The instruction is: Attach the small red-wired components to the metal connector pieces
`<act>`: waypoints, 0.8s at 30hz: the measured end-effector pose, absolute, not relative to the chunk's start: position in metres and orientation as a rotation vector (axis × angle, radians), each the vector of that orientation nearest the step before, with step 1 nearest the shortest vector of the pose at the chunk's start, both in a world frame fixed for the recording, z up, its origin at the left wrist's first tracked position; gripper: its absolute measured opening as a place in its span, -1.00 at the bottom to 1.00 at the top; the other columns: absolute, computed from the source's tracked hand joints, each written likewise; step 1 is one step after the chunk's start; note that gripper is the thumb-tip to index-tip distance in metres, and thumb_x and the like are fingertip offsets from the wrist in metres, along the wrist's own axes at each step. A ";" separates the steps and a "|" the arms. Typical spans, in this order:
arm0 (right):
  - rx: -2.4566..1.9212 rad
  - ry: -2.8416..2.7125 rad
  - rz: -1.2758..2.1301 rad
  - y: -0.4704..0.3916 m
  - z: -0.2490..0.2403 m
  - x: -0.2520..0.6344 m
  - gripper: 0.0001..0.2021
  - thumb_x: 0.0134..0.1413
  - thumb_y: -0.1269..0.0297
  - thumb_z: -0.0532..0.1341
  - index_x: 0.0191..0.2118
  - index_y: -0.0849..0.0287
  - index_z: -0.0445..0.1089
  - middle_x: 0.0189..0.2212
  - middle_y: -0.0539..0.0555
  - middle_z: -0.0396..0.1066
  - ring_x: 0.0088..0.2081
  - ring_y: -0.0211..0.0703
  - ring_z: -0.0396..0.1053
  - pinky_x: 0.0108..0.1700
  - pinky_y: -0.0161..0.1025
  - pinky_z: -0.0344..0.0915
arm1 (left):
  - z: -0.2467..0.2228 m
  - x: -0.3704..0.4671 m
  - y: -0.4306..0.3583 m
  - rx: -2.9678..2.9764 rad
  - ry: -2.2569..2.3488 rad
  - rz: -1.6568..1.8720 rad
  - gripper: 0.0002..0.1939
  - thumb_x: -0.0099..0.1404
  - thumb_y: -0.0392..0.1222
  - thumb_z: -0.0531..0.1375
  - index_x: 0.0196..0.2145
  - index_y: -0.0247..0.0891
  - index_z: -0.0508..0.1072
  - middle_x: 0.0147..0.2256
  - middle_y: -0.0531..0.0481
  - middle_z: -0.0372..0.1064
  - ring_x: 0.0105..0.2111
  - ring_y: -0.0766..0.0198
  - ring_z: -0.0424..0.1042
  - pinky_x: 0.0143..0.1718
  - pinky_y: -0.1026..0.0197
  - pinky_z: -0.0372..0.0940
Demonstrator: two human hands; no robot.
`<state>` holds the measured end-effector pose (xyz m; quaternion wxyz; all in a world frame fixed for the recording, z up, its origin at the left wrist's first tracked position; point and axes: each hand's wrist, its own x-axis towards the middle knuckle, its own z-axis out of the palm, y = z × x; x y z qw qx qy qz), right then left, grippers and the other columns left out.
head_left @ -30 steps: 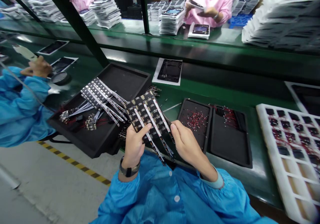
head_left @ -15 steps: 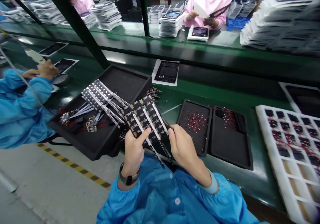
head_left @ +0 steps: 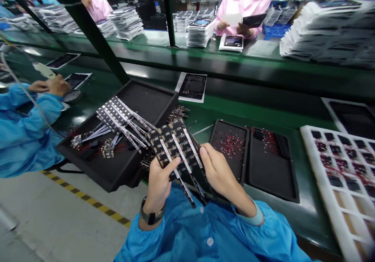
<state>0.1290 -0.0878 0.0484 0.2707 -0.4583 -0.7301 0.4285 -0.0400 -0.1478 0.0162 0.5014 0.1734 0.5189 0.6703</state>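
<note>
The person's left hand [head_left: 159, 180] grips a black circuit-board panel [head_left: 175, 141] near its lower left edge, thumb pressed on the face (the other fingers are hidden beneath). The panel slants in front of the blue coat [head_left: 187, 230], over the near edge of the green desk [head_left: 234, 107], with pale strips along it and narrow ends hanging below. The right hand [head_left: 219, 172] is at the panel's right side, its fingers curled and pinching a slim dark item [head_left: 195, 141] that is too hidden to identify.

Left of the panel, a large black tray [head_left: 146, 94] carries black-and-white strips [head_left: 120, 111] and bundles of small connectors [head_left: 108, 148]. To the right lie two shallow trays side by side: the nearer one [head_left: 240, 131] bears scattered red-wired bits [head_left: 231, 144], the farther one [head_left: 272, 176] dark parts with red wires [head_left: 268, 137]. Beyond them is a white compartment tray [head_left: 320, 178]. A dark tablet frame [head_left: 193, 86] rests on a white sheet behind the panel. At far left, a co-worker's hand [head_left: 58, 85] holds a pale tool [head_left: 45, 70].
</note>
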 end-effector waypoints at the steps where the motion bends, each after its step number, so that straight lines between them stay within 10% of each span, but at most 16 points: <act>1: -1.230 -1.967 1.158 -0.088 0.049 0.129 -0.66 0.58 0.09 -0.10 -0.22 0.08 0.26 -0.38 -0.01 0.33 -0.34 -0.13 0.30 -0.23 -0.18 0.15 | 0.016 -0.040 -0.147 0.419 1.254 1.625 -0.59 0.07 -0.17 0.55 -0.13 -0.30 0.64 -0.12 -0.13 0.66 -0.16 0.06 0.65 -0.04 0.05 0.53; 24: -1.428 -2.176 0.292 -0.094 0.022 0.106 -0.70 0.54 0.23 -0.11 -0.20 0.13 0.29 -0.29 0.23 0.45 -0.25 0.06 0.37 -0.24 -0.11 0.16 | 0.014 -0.030 -0.147 0.330 1.617 1.672 -0.57 0.19 0.11 0.47 -0.14 -0.24 0.62 -0.14 -0.09 0.66 0.00 0.00 0.61 0.10 0.02 0.47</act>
